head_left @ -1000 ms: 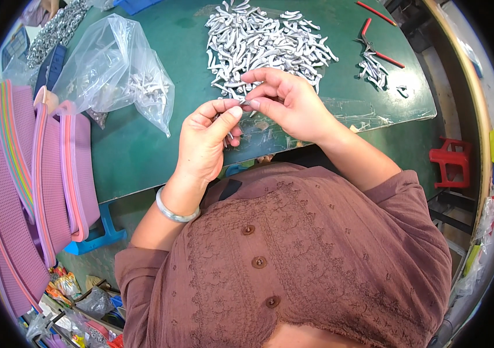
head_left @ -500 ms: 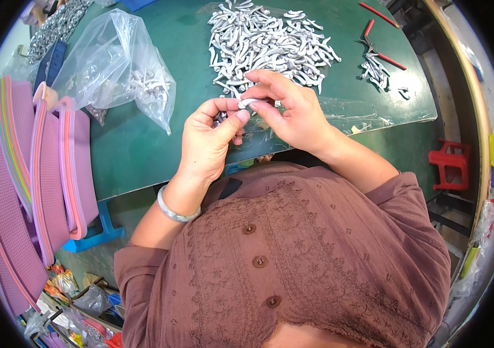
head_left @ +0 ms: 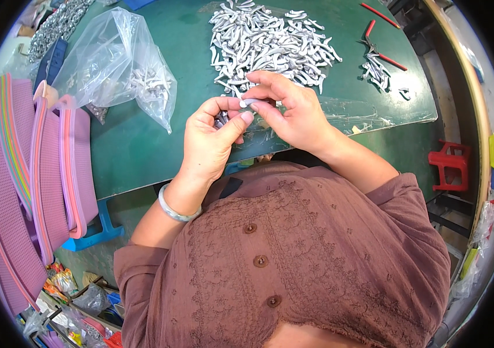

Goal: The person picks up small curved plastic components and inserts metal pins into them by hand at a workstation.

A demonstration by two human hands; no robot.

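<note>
In front of my chest, over the table's near edge, both hands meet at a small curved silver-white piece (head_left: 249, 102). My right hand (head_left: 300, 119) pinches it between thumb and fingertips, and its rounded end points toward my left fingers. My left hand (head_left: 205, 142) is closed, with small dark shiny metal parts (head_left: 221, 119) tucked in its curled fingers. Its thumb and forefinger tips are beside the curved piece's end; whether they grip something tiny there I cannot make out. Just beyond the hands lies a large pile of similar curved pieces (head_left: 270, 49).
A clear plastic bag (head_left: 113, 64) with pale pieces lies left on the green table (head_left: 137, 153). Red-handled pliers (head_left: 371, 42) rest at the right beside a small heap of pieces (head_left: 376, 73). Pink baskets (head_left: 50, 180) stack at the left; a red stool (head_left: 449, 165) stands at the right.
The curved piece has turned slightly between my fingers, its rounded end showing more plainly. Both hands otherwise keep almost the same place.
</note>
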